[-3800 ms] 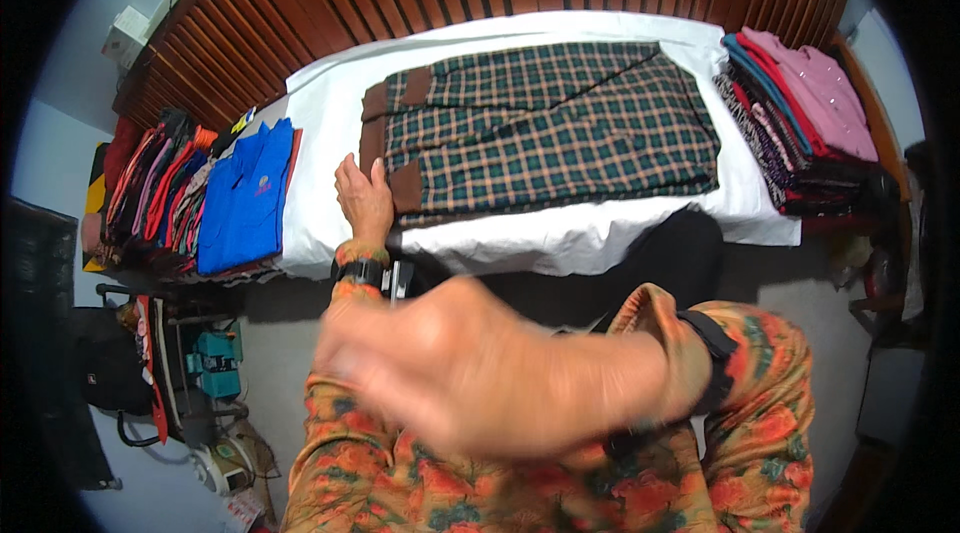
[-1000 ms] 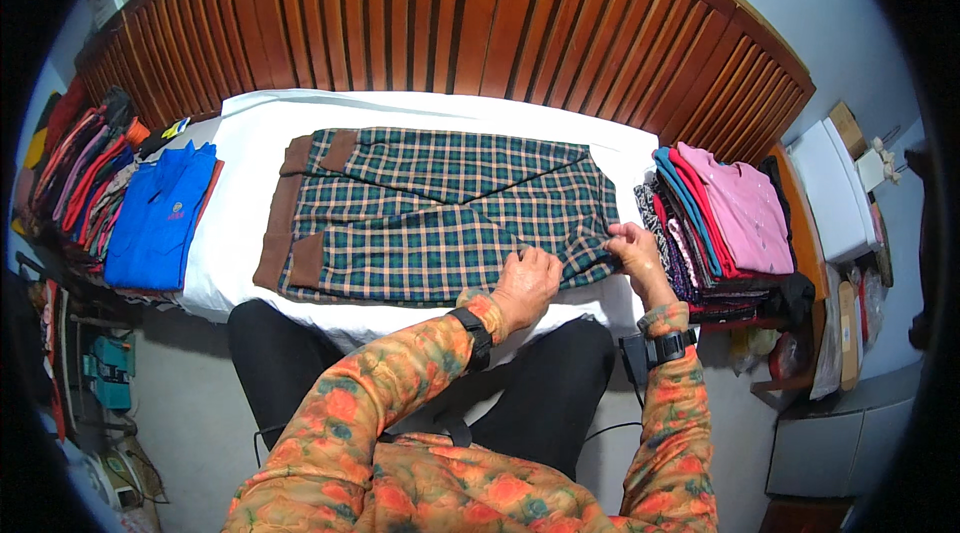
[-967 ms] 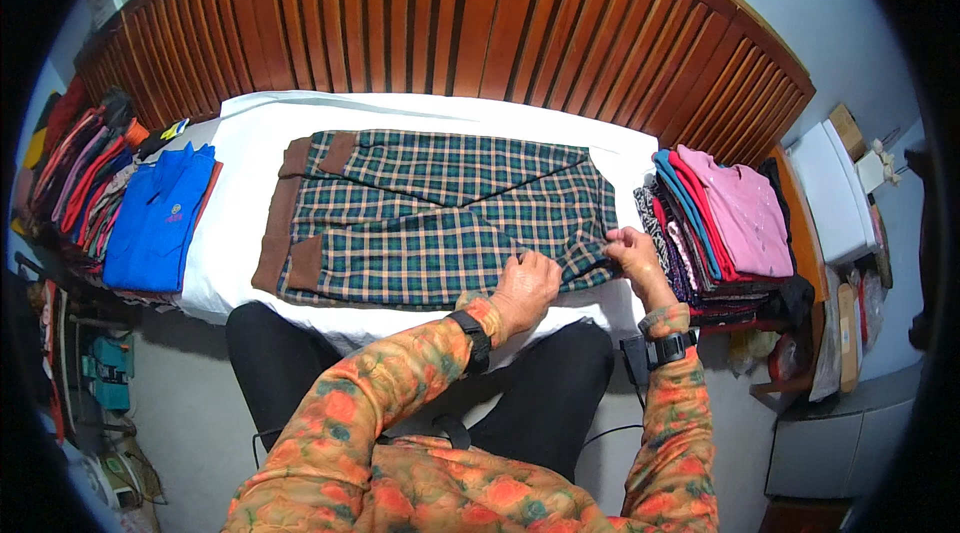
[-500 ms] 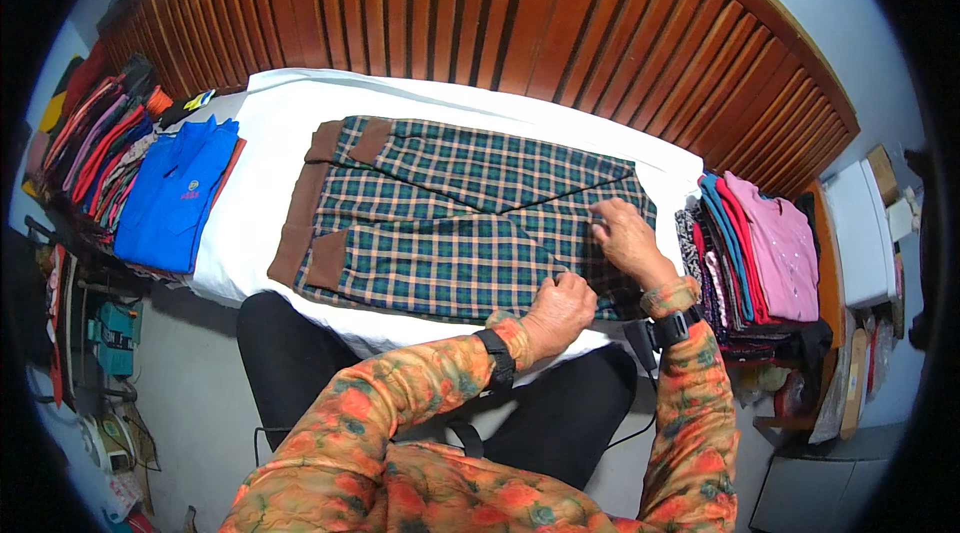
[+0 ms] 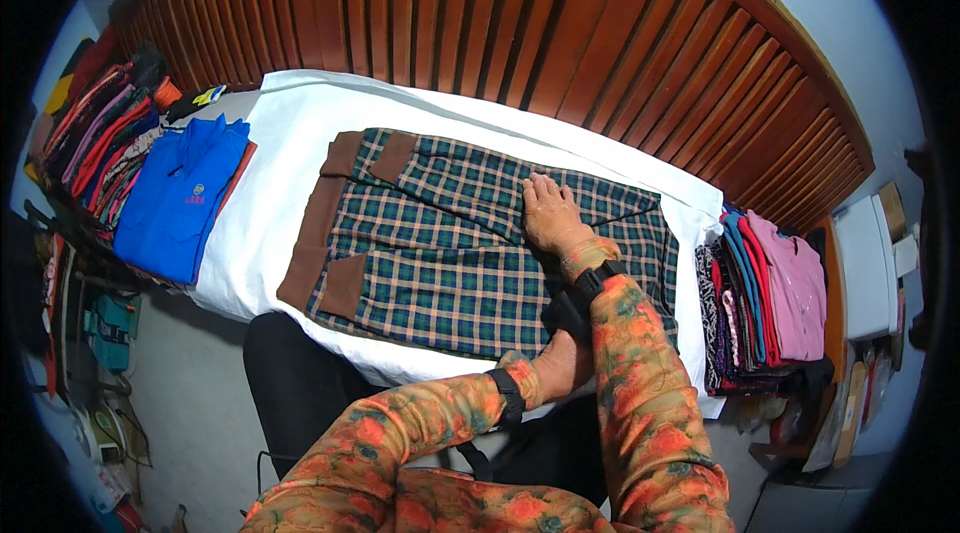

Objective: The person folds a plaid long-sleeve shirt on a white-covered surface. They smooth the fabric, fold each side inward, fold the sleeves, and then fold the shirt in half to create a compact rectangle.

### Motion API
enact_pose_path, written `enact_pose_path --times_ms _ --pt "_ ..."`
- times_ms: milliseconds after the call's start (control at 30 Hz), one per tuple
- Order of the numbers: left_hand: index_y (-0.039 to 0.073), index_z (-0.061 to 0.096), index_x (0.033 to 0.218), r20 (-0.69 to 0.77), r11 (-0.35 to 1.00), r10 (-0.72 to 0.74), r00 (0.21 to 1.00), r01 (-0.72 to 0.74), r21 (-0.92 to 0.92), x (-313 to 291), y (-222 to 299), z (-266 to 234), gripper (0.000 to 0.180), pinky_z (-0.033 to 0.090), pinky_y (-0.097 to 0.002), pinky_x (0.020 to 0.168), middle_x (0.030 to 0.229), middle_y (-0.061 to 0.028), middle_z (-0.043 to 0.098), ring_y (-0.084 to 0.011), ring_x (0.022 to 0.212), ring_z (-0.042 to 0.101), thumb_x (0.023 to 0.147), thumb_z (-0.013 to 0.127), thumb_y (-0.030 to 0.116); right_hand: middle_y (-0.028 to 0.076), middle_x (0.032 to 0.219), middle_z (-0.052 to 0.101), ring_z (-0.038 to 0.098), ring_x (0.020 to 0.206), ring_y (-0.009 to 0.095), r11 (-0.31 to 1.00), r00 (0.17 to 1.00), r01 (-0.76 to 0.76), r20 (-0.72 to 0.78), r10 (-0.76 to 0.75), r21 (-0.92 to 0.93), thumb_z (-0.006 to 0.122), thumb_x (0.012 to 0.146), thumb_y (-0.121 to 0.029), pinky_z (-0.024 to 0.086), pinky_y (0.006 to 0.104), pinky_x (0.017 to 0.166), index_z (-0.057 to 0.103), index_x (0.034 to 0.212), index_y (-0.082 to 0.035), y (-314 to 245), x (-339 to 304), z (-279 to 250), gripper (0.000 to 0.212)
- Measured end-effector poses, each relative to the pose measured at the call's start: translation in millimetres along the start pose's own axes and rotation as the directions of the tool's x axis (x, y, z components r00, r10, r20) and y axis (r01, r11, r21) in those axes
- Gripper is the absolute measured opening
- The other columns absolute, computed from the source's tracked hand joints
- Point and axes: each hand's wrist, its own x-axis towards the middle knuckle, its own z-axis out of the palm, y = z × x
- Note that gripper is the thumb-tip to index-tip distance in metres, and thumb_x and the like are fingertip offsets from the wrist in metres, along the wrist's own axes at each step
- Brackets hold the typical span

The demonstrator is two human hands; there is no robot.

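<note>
A green, navy and cream plaid top [image 5: 440, 273] with brown ribbed hem and cuffs lies spread over a white cloth [image 5: 262, 223]. Its sleeves are folded in along the body, and the brown hem faces left. My right hand [image 5: 553, 215] rests flat on the plaid fabric right of the middle, fingers stretched out toward the far side. Close to the garment's near edge is my left hand [image 5: 565, 365]. The right forearm and a dark device on its wrist cover the left fingers, so their grip is hidden.
A blue folded shirt [image 5: 180, 203] lies at the left beside piled clothes [image 5: 100, 133]. On the right stands a stack of folded clothes topped by a pink garment [image 5: 792, 283]. A slatted wooden headboard [image 5: 480, 23] rises along the far side.
My right hand has moved left and away from me across the plaid top and now lies flat. My left hand has come nearer to me. The view has shifted slightly.
</note>
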Motion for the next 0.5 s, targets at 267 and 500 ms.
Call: enact_pose_path --times_ms 267,500 --pt "0.004 0.057 0.132 0.14 0.96 -0.004 0.99 0.043 -0.275 -3.7 -2.2 10.2 0.037 0.036 -0.0586 0.104 0.143 -0.0222 0.051 -0.0396 0.135 0.04 0.099 0.05 0.02 0.021 0.151 0.041 0.037 0.142 0.035 0.998 0.99 -0.035 0.136 0.042 -0.057 0.043 0.097 -0.017 0.034 0.0562 0.111 0.045 0.142 0.003 -8.8 8.1 -1.5 0.05" --pt "0.006 0.061 0.124 0.058 0.907 -0.083 0.995 0.1 -0.409 8.8 -7.3 1.4 0.035 0.043 -0.0525 0.1 0.128 -0.019 0.06 -0.0371 0.117 0.056 0.092 0.055 0.018 0.021 0.149 0.044 0.041 0.138 0.038 0.978 0.994 0.09 0.048 -0.101 0.188 0.052 0.097 -0.016 0.033 0.0478 0.115 0.044 0.143 0.0 -1.6 -33.5 -31.3 0.049"
